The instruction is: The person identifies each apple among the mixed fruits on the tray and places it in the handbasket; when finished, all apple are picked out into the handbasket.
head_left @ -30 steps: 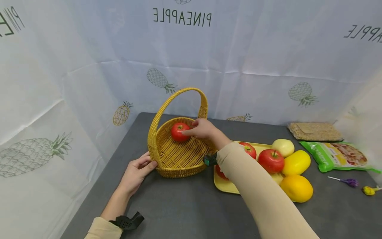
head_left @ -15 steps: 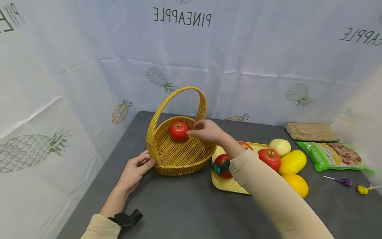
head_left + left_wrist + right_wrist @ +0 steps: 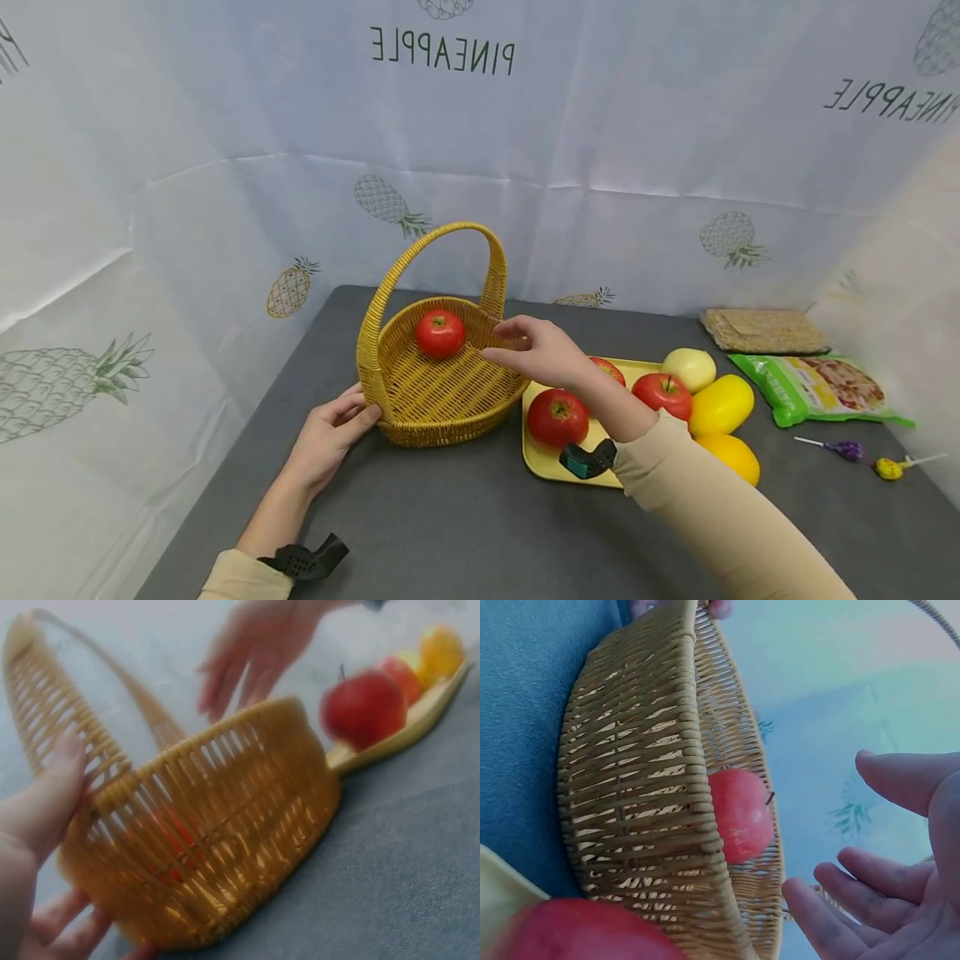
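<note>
Left hand point(image 3: 330, 433) is gripping a basket point(image 3: 450, 392) holding one apple point(image 3: 440, 334); spread right hand point(image 3: 546, 350) is hovering near a fruit-laden tray point(image 3: 546, 463).

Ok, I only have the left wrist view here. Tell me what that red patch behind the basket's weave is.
Observer: The head view shows one red apple, the only thing I can see lying in the basket.
Operator: Good. Count the red ones off to the right; I make out just two.
Observer: Three red apples show on the tray from the head camera.
Operator: Noted. Now name something farther right, outside my frame.
Observer: A green packet lies on the table, to the right of the tray.
</note>
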`<action>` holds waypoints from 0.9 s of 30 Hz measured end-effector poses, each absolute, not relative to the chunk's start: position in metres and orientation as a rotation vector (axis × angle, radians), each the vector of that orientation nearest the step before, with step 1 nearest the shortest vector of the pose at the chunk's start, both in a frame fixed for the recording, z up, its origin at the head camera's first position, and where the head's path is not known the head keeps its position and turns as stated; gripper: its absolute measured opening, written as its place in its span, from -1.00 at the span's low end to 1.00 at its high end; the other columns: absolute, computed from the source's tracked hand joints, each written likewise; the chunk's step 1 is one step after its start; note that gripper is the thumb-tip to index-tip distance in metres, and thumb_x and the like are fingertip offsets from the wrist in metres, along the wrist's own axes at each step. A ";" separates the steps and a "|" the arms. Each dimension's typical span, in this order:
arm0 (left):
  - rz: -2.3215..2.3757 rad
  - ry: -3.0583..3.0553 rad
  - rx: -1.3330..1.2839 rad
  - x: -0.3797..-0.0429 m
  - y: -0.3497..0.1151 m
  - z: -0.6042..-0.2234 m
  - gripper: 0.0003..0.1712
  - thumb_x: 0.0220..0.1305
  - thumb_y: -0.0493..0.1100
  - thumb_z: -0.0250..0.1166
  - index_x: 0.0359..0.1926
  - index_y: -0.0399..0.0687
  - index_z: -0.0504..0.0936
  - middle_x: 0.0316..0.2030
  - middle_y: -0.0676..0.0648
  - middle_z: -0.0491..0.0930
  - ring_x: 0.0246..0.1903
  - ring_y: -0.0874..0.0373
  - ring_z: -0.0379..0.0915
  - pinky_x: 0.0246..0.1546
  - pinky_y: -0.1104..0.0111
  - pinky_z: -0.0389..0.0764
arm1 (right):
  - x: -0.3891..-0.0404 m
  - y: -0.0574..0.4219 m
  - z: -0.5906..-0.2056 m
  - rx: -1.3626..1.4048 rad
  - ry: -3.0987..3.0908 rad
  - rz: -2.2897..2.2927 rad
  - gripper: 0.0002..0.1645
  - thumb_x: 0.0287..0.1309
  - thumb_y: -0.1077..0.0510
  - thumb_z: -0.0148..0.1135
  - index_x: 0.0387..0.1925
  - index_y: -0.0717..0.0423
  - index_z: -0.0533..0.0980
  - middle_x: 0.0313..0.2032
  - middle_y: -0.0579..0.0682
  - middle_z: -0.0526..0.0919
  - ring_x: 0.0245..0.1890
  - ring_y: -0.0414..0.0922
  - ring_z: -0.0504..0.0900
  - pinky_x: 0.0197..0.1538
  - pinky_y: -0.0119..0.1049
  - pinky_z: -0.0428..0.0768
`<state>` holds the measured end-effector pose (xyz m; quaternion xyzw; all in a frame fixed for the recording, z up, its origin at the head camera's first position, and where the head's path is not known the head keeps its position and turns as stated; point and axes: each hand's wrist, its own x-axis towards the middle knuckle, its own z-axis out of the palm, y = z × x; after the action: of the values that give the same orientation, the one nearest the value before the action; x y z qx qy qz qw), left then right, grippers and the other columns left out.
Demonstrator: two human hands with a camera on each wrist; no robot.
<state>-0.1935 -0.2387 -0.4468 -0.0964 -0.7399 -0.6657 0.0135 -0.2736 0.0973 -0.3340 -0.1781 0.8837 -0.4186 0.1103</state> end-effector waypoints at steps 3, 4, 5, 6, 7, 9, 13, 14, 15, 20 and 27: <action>-2.066 -2.309 -0.313 -0.194 -0.240 -0.448 -0.66 0.47 -0.23 0.30 0.09 -0.44 0.63 0.46 -0.23 0.27 0.52 -0.15 -0.02 0.16 0.55 0.45 | -0.262 0.106 -0.334 -0.510 2.597 -1.289 -0.28 0.24 -0.23 0.42 0.32 -0.04 0.48 0.25 -0.04 0.56 0.24 0.00 0.55 0.16 0.01 0.60; -2.058 -2.312 -0.314 -0.194 -0.240 -0.448 -0.67 0.47 -0.23 0.30 0.08 -0.44 0.63 0.46 -0.23 0.28 0.52 -0.16 -0.02 0.16 0.55 0.45 | -0.258 0.108 -0.335 -0.509 2.593 -1.311 -0.30 0.24 -0.23 0.42 0.31 -0.05 0.48 0.25 -0.04 0.56 0.24 0.00 0.56 0.16 0.01 0.60; -2.052 -2.314 -0.315 -0.194 -0.241 -0.449 -0.67 0.47 -0.23 0.29 0.08 -0.44 0.63 0.46 -0.23 0.28 0.52 -0.16 -0.03 0.16 0.56 0.44 | -0.254 0.111 -0.335 -0.511 2.594 -1.323 -0.31 0.24 -0.23 0.42 0.30 -0.06 0.48 0.25 -0.04 0.56 0.24 -0.01 0.56 0.16 0.00 0.61; -2.045 -2.316 -0.314 -0.194 -0.242 -0.449 -0.67 0.47 -0.24 0.29 0.08 -0.44 0.63 0.45 -0.24 0.29 0.53 -0.16 -0.03 0.16 0.56 0.44 | -0.251 0.113 -0.336 -0.518 2.588 -1.340 -0.31 0.25 -0.22 0.42 0.30 -0.05 0.48 0.25 -0.02 0.56 0.24 0.00 0.56 0.16 0.00 0.61; -2.040 -2.317 -0.313 -0.193 -0.242 -0.449 -0.68 0.47 -0.24 0.29 0.08 -0.44 0.63 0.45 -0.25 0.29 0.53 -0.16 -0.04 0.15 0.57 0.44 | -0.248 0.116 -0.337 -0.518 2.585 -1.355 -0.30 0.24 -0.22 0.42 0.30 -0.05 0.48 0.26 0.00 0.56 0.24 0.00 0.56 0.16 -0.01 0.61; -2.040 -2.318 -0.318 -0.194 -0.242 -0.448 -0.67 0.48 -0.24 0.29 0.08 -0.45 0.63 0.44 -0.27 0.29 0.53 -0.16 -0.05 0.16 0.57 0.43 | -0.242 0.123 -0.340 -0.517 2.579 -1.385 -0.30 0.24 -0.23 0.43 0.30 -0.03 0.48 0.25 0.02 0.55 0.23 0.01 0.57 0.14 -0.04 0.63; -2.055 -2.317 -0.332 -0.195 -0.240 -0.448 -0.65 0.47 -0.22 0.29 0.09 -0.45 0.62 0.45 -0.27 0.28 0.53 -0.16 -0.06 0.15 0.57 0.44 | -0.232 0.138 -0.343 -0.483 2.575 -1.446 -0.29 0.24 -0.20 0.44 0.29 0.03 0.48 0.26 0.07 0.54 0.22 0.03 0.57 0.14 -0.03 0.63; -2.059 -2.317 -0.330 -0.195 -0.240 -0.447 -0.65 0.47 -0.22 0.29 0.09 -0.45 0.62 0.45 -0.26 0.28 0.53 -0.16 -0.06 0.15 0.57 0.44 | -0.230 0.142 -0.343 -0.477 2.579 -1.455 -0.29 0.25 -0.19 0.44 0.30 0.04 0.48 0.26 0.07 0.54 0.23 0.04 0.57 0.16 -0.01 0.61; -2.063 -2.316 -0.327 -0.195 -0.239 -0.447 -0.65 0.47 -0.22 0.30 0.09 -0.44 0.63 0.45 -0.25 0.28 0.53 -0.15 -0.06 0.15 0.57 0.44 | -0.227 0.145 -0.344 -0.473 2.591 -1.458 -0.28 0.25 -0.18 0.44 0.30 0.06 0.47 0.26 0.07 0.54 0.24 0.06 0.56 0.18 0.01 0.60; -2.058 -2.321 -0.311 -0.195 -0.239 -0.449 -0.66 0.46 -0.22 0.31 0.08 -0.44 0.63 0.45 -0.23 0.28 0.53 -0.15 -0.04 0.15 0.58 0.43 | -0.216 0.159 -0.350 -0.425 2.660 -1.423 -0.24 0.24 -0.24 0.43 0.32 0.05 0.46 0.27 0.03 0.54 0.26 0.10 0.54 0.26 0.06 0.53; -2.102 -2.286 -0.299 -0.195 -0.239 -0.449 -0.65 0.47 -0.23 0.29 0.10 -0.46 0.62 0.49 -0.24 0.23 0.54 -0.16 -0.07 0.15 0.55 0.46 | -0.205 0.178 -0.356 -0.344 2.627 -1.450 -0.21 0.20 -0.27 0.45 0.33 -0.02 0.44 0.29 0.03 0.50 0.32 0.13 0.48 0.23 0.06 0.55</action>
<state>-0.1949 -0.2385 -0.4491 -0.0957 -0.7327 -0.6737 0.0111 -0.2054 0.1784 -0.3564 -0.1137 0.8681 -0.4794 0.0607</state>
